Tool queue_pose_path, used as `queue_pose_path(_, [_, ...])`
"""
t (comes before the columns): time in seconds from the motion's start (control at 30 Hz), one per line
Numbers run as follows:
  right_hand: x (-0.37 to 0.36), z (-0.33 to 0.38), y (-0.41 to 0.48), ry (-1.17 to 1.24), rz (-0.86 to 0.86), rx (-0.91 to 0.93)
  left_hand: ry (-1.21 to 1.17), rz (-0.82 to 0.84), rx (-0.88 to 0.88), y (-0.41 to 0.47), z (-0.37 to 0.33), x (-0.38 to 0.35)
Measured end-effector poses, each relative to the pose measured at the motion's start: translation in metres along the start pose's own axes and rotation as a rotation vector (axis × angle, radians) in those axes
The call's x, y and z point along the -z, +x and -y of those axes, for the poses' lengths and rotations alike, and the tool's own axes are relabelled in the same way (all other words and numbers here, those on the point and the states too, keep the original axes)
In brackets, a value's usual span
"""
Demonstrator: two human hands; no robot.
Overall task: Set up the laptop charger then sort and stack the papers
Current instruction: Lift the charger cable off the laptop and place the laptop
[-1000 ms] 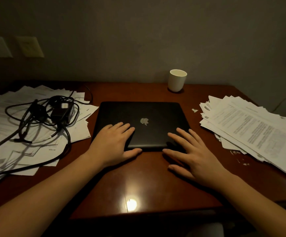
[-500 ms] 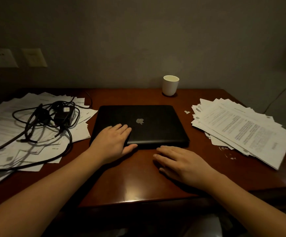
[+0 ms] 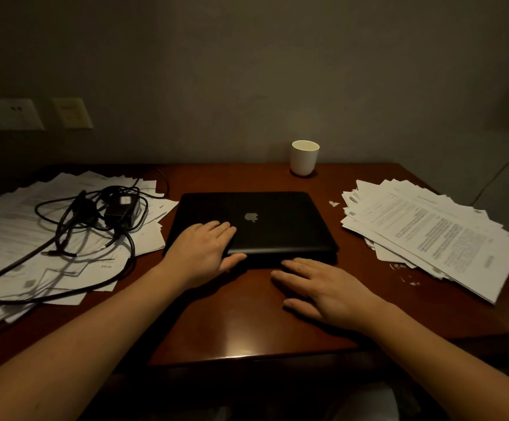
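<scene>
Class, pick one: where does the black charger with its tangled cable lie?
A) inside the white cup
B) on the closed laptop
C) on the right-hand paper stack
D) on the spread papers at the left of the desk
D: the charger and its cable lie tangled on the left papers, apart from the laptop.

laptop (image 3: pixel 259 226): black, silver logo
counter (image 3: pixel 247 323): reddish-brown
cup (image 3: pixel 304 158), behind laptop: white
charger (image 3: pixel 119 208), left of laptop: black
papers (image 3: pixel 429 232): white, black print
</scene>
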State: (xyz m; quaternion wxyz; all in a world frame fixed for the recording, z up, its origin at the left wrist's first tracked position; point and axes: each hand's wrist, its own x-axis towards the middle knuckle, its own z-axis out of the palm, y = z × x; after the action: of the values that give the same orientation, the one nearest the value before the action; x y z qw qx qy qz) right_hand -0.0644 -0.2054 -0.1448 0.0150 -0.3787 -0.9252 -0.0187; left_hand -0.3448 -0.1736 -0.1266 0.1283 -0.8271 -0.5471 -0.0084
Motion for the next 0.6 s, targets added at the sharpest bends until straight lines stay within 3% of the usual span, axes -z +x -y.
queue_pose_path(0.33, [-0.003, -0.002, 0.002, 0.067, -0.051, -0.011, 0.132, -0.325, -0.09, 0.03, 0.033, 0.035])
queue_pose_path(0.6, [-0.003, -0.008, 0.013, 0.012, -0.156, 0.048, 0.051, -0.539, 0.116, 0.081, 0.06, 0.083])
